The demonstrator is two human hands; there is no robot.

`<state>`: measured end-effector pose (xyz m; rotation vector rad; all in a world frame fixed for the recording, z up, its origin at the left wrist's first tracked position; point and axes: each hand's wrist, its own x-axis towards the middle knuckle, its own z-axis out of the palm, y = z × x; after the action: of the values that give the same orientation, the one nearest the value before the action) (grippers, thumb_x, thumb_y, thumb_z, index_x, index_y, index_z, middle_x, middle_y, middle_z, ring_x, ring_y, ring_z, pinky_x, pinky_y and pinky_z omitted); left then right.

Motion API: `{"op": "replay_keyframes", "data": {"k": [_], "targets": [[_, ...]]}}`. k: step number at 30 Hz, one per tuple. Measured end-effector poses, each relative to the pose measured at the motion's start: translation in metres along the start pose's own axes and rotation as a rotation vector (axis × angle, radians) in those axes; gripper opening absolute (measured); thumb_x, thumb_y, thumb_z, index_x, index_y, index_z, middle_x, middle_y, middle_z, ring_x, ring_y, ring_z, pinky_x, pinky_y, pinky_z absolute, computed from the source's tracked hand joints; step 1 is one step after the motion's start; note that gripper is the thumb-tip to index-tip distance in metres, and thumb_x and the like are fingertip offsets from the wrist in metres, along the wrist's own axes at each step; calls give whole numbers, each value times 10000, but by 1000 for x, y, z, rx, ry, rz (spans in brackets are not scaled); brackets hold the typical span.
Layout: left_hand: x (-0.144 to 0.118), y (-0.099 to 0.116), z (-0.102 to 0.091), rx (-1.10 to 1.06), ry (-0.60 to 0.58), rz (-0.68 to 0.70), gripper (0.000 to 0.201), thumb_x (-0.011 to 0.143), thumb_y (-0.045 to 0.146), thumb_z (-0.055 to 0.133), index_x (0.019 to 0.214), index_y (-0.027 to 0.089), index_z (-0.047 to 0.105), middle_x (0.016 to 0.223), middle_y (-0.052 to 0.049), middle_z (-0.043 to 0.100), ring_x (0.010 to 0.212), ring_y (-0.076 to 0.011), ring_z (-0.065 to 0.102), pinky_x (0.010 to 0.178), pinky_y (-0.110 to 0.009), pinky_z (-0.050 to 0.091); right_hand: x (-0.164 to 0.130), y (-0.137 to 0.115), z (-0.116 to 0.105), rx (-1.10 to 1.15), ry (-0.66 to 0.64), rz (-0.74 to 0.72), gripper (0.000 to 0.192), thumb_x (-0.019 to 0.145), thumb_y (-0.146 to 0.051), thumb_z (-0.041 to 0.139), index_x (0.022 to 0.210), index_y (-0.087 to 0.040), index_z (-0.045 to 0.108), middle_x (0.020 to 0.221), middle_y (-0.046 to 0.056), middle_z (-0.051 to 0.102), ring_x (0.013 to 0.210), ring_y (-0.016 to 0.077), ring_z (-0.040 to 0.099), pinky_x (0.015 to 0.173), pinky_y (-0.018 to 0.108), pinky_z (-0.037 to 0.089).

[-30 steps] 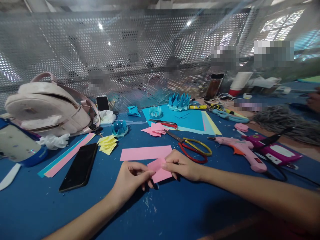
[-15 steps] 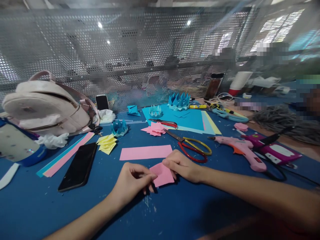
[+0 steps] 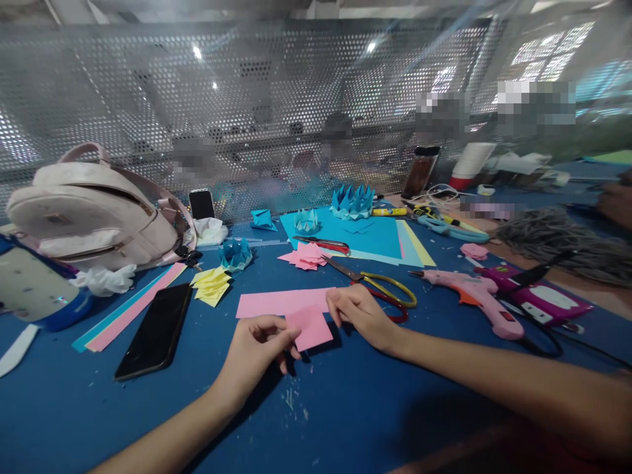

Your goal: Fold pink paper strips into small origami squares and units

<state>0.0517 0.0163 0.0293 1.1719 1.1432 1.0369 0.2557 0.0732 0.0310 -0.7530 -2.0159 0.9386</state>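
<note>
My left hand (image 3: 259,349) pinches a small pink paper square (image 3: 314,329) by its left side, thumb on top. The square is tilted above the table and looks flat. My right hand (image 3: 363,315) is at the square's upper right corner, its fingers curled together; no paper shows between them. Behind the square lies a pink paper strip (image 3: 276,303), partly covered by the square and near my right fingertips. Scissors (image 3: 390,293) with red and yellow handles lie just beyond my right hand. Farther back are stacked pink paper pieces (image 3: 307,256).
Left are a black phone (image 3: 154,332), yellow paper pieces (image 3: 211,286), coloured strips (image 3: 135,309) and a backpack (image 3: 93,210). Blue folded paper (image 3: 353,202) and a red cutter (image 3: 326,245) lie behind. A pink glue gun (image 3: 474,296) with a cord is at right. Another person's hand (image 3: 617,201) shows far right.
The pink square has moved slightly away from me and now lies flatter in my left hand. My right hand has come off its face to the upper right corner.
</note>
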Motion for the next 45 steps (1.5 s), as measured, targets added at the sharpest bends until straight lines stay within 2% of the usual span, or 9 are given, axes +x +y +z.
{"op": "replay_keyframes", "data": {"k": [2, 5, 9, 14, 20, 28, 33, 39, 45], "targets": [[1, 0, -1, -20, 42, 5, 418, 676, 504, 787, 643, 105, 667, 541, -54, 678, 349, -76, 512, 375, -175, 412, -1, -3, -2, -43, 60, -93, 594, 992, -551, 324, 564, -178, 499, 540, -3, 481, 503, 112, 427, 543, 259, 330], [1, -3, -1, -10, 74, 9, 417, 677, 501, 785, 630, 113, 639, 517, -39, 660, 322, -57, 457, 347, -162, 350, -3, -6, -1, -132, 0, -196, 464, 986, -495, 391, 690, -176, 551, 624, 8, 530, 556, 120, 445, 561, 256, 333], [0, -6, -1, 24, 89, 45, 395, 669, 477, 790, 615, 122, 627, 476, -17, 628, 319, -50, 428, 347, -157, 320, -3, -6, 4, -260, -172, -100, 283, 922, -455, 561, 847, -185, 593, 701, -7, 574, 621, 122, 485, 590, 232, 341], [0, -6, 2, 50, 76, 104, 369, 720, 456, 752, 646, 142, 575, 509, 20, 591, 362, -52, 451, 371, -152, 359, -3, -7, 8, -344, -214, 2, 372, 778, -507, 729, 885, -196, 557, 736, -29, 562, 635, 120, 489, 571, 219, 320], [2, -5, 4, -28, -24, 136, 319, 699, 327, 775, 900, 134, 620, 714, 7, 649, 474, -79, 546, 459, -186, 490, -2, -10, 6, -369, -188, 15, 325, 782, -431, 746, 880, -202, 538, 789, -23, 581, 680, 130, 511, 603, 225, 333], [-1, -8, 3, 50, 49, 141, 337, 605, 237, 820, 756, 171, 527, 621, 52, 572, 520, -94, 503, 472, -174, 401, -4, -14, 11, -358, -294, -10, 402, 737, -504, 764, 892, -193, 560, 823, -10, 603, 696, 138, 518, 601, 229, 333], [-2, -6, 3, 135, 55, 233, 311, 630, 256, 816, 701, 171, 525, 642, 47, 548, 601, -105, 470, 545, -178, 377, -2, -6, 12, -242, -180, 92, 252, 858, -357, 636, 740, -175, 508, 703, -16, 542, 625, 124, 467, 568, 232, 339], [2, -7, -5, 189, 83, 192, 196, 742, 319, 720, 714, 158, 612, 603, 38, 543, 506, -98, 454, 479, -191, 354, 6, -2, 5, 260, -106, 229, 317, 819, -423, 682, 936, -166, 538, 886, 20, 610, 807, 158, 592, 716, 258, 467], [9, -10, -20, 197, 149, 244, 271, 734, 328, 730, 580, 141, 609, 617, 24, 513, 510, -83, 429, 489, -201, 332, 10, 4, 1, 301, -16, 269, 370, 738, -393, 770, 946, -179, 552, 891, 17, 621, 839, 161, 607, 776, 281, 494]]}}
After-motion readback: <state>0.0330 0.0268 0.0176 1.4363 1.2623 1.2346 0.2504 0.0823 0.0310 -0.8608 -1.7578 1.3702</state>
